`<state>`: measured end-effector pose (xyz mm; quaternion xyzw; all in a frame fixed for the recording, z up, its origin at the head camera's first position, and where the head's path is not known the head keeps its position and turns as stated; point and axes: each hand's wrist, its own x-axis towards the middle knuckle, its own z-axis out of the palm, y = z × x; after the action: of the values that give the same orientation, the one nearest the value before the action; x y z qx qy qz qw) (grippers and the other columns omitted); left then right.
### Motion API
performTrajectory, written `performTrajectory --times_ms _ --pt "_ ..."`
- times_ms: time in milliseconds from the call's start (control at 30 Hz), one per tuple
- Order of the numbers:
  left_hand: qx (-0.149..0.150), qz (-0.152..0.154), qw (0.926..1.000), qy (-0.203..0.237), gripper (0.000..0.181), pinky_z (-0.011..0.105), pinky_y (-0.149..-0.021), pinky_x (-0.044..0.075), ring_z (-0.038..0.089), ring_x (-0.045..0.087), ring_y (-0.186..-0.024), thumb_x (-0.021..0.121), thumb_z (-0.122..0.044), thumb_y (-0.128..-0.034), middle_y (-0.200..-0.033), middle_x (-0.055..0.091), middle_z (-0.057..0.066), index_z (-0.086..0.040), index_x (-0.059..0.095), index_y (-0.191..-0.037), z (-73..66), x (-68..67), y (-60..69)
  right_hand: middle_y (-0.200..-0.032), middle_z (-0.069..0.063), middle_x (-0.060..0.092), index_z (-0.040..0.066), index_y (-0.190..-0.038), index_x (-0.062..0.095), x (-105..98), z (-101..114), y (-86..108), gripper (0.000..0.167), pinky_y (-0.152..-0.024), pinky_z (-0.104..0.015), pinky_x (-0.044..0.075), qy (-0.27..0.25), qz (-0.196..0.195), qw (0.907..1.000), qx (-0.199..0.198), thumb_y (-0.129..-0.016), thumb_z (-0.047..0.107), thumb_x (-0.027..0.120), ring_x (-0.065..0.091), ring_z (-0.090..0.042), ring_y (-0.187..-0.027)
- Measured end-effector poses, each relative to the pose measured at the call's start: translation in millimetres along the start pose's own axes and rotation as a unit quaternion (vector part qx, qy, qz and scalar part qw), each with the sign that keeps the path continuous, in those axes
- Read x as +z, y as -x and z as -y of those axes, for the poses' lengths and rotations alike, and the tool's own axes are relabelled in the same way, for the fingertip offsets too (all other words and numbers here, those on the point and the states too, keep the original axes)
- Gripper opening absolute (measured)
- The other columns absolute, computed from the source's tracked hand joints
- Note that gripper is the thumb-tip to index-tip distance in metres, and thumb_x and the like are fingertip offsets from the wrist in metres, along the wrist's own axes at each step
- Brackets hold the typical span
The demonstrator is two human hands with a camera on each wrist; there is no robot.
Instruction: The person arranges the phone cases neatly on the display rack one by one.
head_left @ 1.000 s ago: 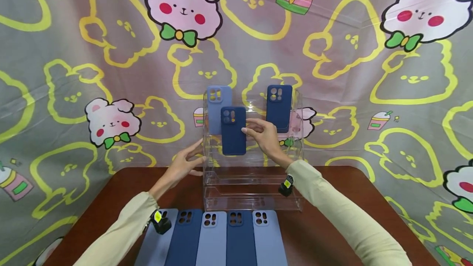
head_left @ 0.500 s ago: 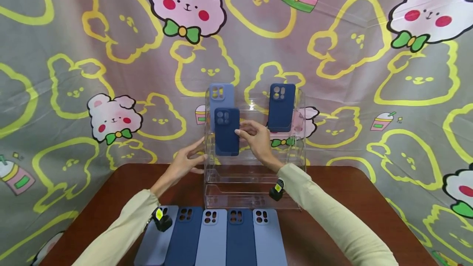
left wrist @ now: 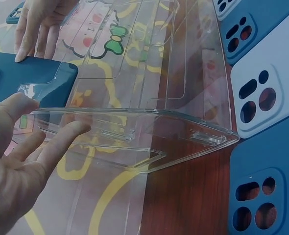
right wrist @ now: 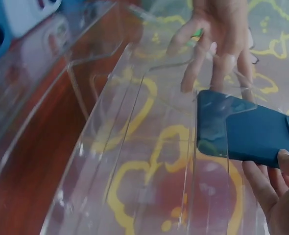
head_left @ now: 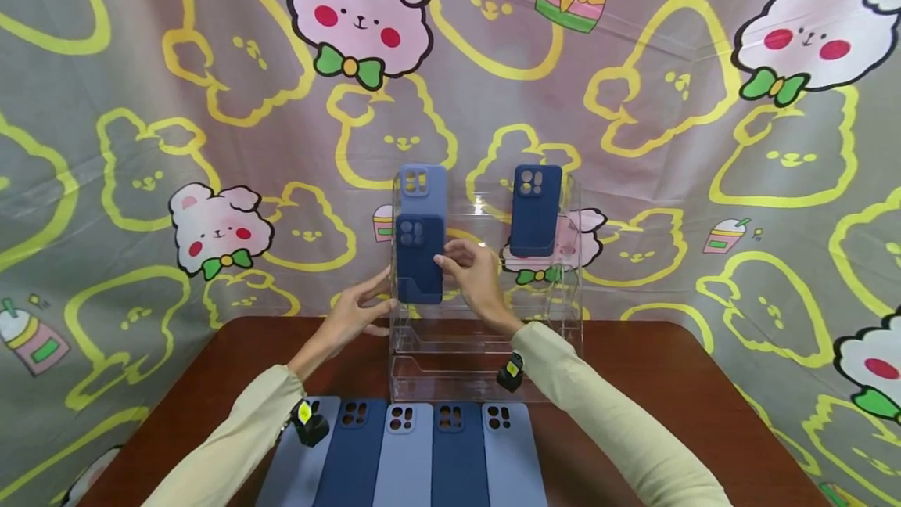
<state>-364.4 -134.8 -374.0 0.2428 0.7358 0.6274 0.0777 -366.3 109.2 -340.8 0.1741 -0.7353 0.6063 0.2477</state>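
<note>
Left: your left hand (head_left: 352, 311) is released, fingers loosely extended beside the clear rack (head_left: 479, 393); left wrist view shows its palm, hidden in head view. Dark blue case (head_left: 420, 260): behind a clear lip, rack's left side. Light blue case (head_left: 423, 188) behind it: head view only. Your right hand (head_left: 476, 276) pinches the dark blue case's right edge.

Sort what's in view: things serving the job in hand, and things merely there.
Apparently in use:
dark blue case pinched by the right hand
clear stand, left hand at its side
upper light blue case
upper dark blue case
row of five cases

Merely there:
patterned cloth
brown table
</note>
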Motion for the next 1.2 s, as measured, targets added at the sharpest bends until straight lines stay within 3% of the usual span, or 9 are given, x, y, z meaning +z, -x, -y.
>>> performTrajectory --times_ms 133,267,367,533,1000,1200 --pt "0.004 0.001 1.0 -0.001 0.073 0.05 -0.084 0.066 0.057 0.049 -0.136 0.062 -0.009 -0.1061 -0.166 0.032 0.029 -0.015 0.024 -0.168 -0.3 0.0 0.5 -0.101 -0.023 0.074 -0.006 -0.109 0.069 1.6 -0.5 -0.4 0.018 -0.076 -0.036 0.068 0.004 0.003 0.9999 0.016 -0.095 0.002 0.076 0.074 -0.032 -0.09" --pt "0.001 -0.001 1.0 0.002 0.073 0.05 -0.084 0.066 0.057 0.048 -0.137 0.062 -0.008 -0.1061 -0.165 0.032 0.029 -0.015 0.024 -0.168 0.4 0.3 -0.2 -0.1 -0.024 0.072 -0.007 -0.109 0.068 2.1 -1.2 -1.0 0.018 -0.074 -0.036 0.068 0.006 0.006 0.9996 0.026 -0.094 0.0 0.076 0.072 -0.036 -0.091" --pt "0.0 -0.002 1.0 0.001 0.072 0.049 -0.084 0.066 0.056 0.049 -0.136 0.062 -0.008 -0.106 -0.165 0.033 0.029 -0.015 0.025 -0.168 0.8 0.4 -0.7 -0.099 -0.021 0.073 -0.005 -0.108 0.069 1.1 0.5 -0.6 0.019 -0.073 -0.04 0.068 0.064 0.01 0.9978 0.014 -0.093 0.003 0.078 0.074 -0.037 -0.088" --pt "0.003 -0.002 1.0 -0.002 0.073 0.05 -0.084 0.066 0.053 0.053 -0.135 0.063 -0.009 -0.1057 -0.165 0.034 0.028 -0.015 0.025 -0.167 0.6 0.3 -1.1 -0.098 -0.011 0.075 0.003 -0.108 0.072 -3.7 2.0 2.2 0.019 -0.072 -0.039 0.064 0.17 0.021 0.9852 -0.008 -0.093 0.012 0.081 0.074 -0.026 -0.084" --pt "0.002 -0.003 1.0 -0.002 0.073 0.051 -0.083 0.066 0.055 0.049 -0.137 0.063 -0.008 -0.1055 -0.166 0.03 0.028 -0.015 0.025 -0.167 0.7 -0.7 1.5 -0.096 -0.014 0.074 -0.001 -0.108 0.072 -9.1 1.4 9.1 0.021 -0.079 -0.041 0.064 0.145 0.04 0.9886 -0.004 -0.092 0.008 0.082 0.071 -0.028 -0.088" --pt "-0.001 -0.003 1.0 0.007 0.073 0.05 -0.083 0.066 0.056 0.048 -0.137 0.063 -0.007 -0.1052 -0.167 0.029 0.029 -0.014 0.025 -0.167 -0.3 0.5 -0.1 -0.099 -0.017 0.074 -0.003 -0.111 0.071 -22.1 7.2 14.7 0.026 -0.079 -0.044 0.065 0.148 0.039 0.9882 0.0 -0.091 0.009 0.083 0.073 -0.033 -0.088"
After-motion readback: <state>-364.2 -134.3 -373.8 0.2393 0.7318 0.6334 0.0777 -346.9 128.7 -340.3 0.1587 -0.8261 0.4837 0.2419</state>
